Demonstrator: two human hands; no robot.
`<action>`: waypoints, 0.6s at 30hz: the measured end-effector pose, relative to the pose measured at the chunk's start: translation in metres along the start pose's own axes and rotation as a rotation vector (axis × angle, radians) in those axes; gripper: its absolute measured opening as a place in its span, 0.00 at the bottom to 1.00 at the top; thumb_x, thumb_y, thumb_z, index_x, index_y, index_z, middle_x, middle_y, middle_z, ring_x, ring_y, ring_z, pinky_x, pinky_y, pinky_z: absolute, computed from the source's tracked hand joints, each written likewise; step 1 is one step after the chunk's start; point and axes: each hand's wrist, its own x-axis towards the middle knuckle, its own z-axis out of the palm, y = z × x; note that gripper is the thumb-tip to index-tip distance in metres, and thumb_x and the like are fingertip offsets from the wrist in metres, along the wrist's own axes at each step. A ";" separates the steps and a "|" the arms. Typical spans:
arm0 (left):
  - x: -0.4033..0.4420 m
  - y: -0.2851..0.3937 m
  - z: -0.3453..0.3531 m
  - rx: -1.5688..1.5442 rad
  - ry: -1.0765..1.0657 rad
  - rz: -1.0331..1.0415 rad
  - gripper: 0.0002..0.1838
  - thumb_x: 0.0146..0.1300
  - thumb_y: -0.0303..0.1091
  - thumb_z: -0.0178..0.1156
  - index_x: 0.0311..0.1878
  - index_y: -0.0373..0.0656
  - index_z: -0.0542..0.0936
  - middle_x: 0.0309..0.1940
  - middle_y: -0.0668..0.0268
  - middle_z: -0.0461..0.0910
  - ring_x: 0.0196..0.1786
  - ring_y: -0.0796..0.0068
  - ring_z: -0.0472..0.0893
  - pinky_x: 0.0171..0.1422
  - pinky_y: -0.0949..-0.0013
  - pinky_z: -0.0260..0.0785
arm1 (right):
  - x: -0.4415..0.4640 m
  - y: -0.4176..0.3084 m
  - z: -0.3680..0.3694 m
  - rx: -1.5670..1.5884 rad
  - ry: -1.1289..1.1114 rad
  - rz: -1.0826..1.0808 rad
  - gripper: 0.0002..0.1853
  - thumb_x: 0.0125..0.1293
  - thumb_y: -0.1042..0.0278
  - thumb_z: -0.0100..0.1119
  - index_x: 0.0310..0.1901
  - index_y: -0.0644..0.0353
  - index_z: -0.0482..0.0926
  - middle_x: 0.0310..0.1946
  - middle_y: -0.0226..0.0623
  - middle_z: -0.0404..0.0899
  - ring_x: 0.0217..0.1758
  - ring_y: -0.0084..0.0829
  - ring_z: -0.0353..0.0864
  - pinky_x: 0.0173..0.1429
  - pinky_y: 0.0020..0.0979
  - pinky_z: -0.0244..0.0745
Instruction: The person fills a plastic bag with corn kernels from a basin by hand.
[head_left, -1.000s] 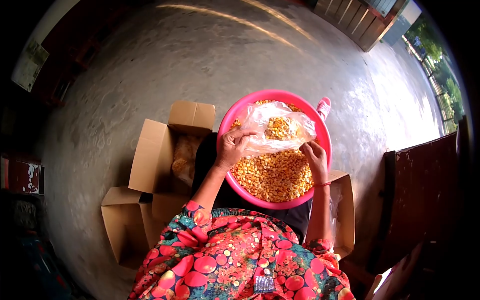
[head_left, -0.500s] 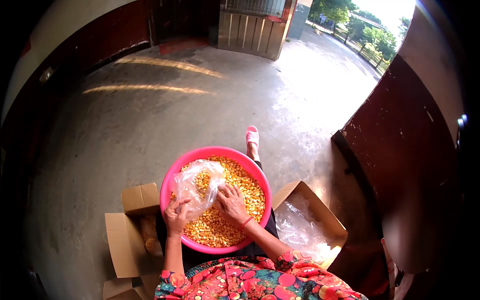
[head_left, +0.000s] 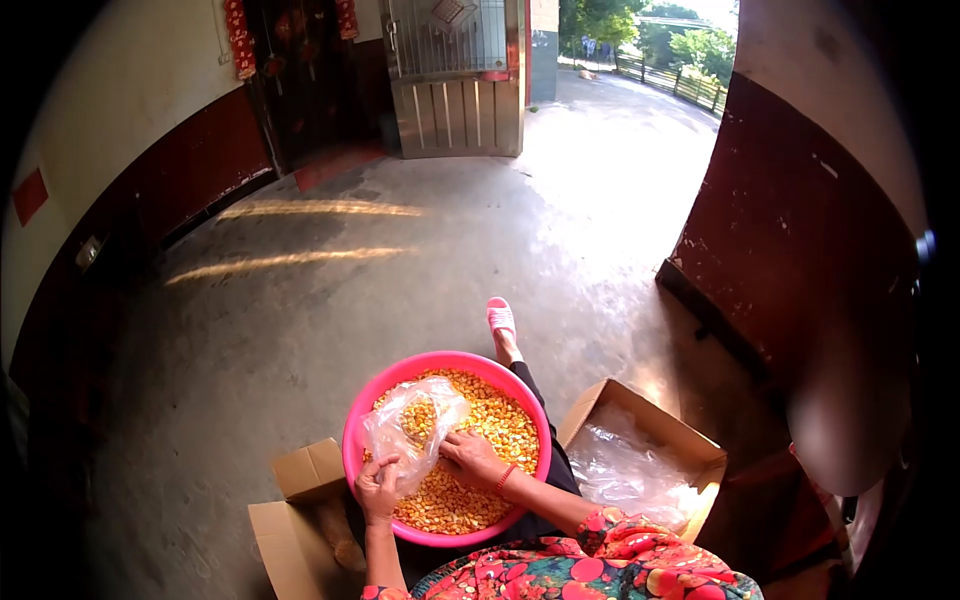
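A pink basin [head_left: 546, 440] full of loose yellow corn kernels [head_left: 505, 410] rests on my lap. Inside it, on top of the kernels, a clear plastic bag [head_left: 445, 398] lies with its mouth spread and some kernels showing within. My left hand [head_left: 376, 490] pinches the bag's near left edge between thumb and fingers. At the bag's right side, my right hand [head_left: 473, 460] has its fingers curled on the bag's edge, low over the kernels. Its fingertips are partly hidden. A red bracelet circles the right wrist.
An open cardboard box [head_left: 715, 455] with clear plastic bags [head_left: 630, 455] stands to the right. Another open box [head_left: 285, 535] at the left holds something brownish. A pink shoe [head_left: 501, 315] is beyond the basin. A metal door [head_left: 460, 110] stands at the back by a bright doorway.
The camera view has tilted up, so the basin, boxes and hands sit lower and slightly right in the picture. Both hands stay at the bag with little visible change.
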 end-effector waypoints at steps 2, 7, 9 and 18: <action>-0.001 0.000 -0.001 0.012 -0.010 0.001 0.07 0.56 0.25 0.59 0.37 0.37 0.83 0.31 0.67 0.81 0.35 0.80 0.78 0.41 0.76 0.69 | 0.000 -0.001 0.000 0.022 0.040 -0.024 0.05 0.57 0.68 0.55 0.33 0.59 0.73 0.30 0.39 0.73 0.39 0.39 0.75 0.43 0.39 0.65; 0.001 -0.010 -0.002 0.017 -0.056 -0.049 0.08 0.56 0.24 0.57 0.37 0.38 0.83 0.31 0.69 0.81 0.34 0.81 0.77 0.39 0.77 0.69 | -0.002 0.003 0.003 0.063 0.031 -0.055 0.07 0.58 0.65 0.56 0.34 0.58 0.72 0.29 0.38 0.73 0.36 0.39 0.76 0.42 0.38 0.66; 0.000 -0.005 0.001 0.047 -0.076 -0.027 0.08 0.57 0.24 0.57 0.37 0.38 0.83 0.31 0.69 0.81 0.34 0.81 0.77 0.40 0.77 0.69 | -0.003 0.004 0.002 0.037 0.001 -0.079 0.09 0.58 0.61 0.57 0.33 0.55 0.71 0.28 0.35 0.73 0.34 0.38 0.76 0.42 0.38 0.67; 0.005 -0.024 -0.004 0.109 -0.128 -0.117 0.08 0.57 0.23 0.57 0.38 0.38 0.83 0.31 0.69 0.82 0.34 0.82 0.77 0.41 0.77 0.68 | -0.005 -0.005 -0.005 0.062 0.134 -0.036 0.13 0.61 0.60 0.55 0.24 0.57 0.70 0.21 0.39 0.72 0.28 0.41 0.77 0.34 0.40 0.71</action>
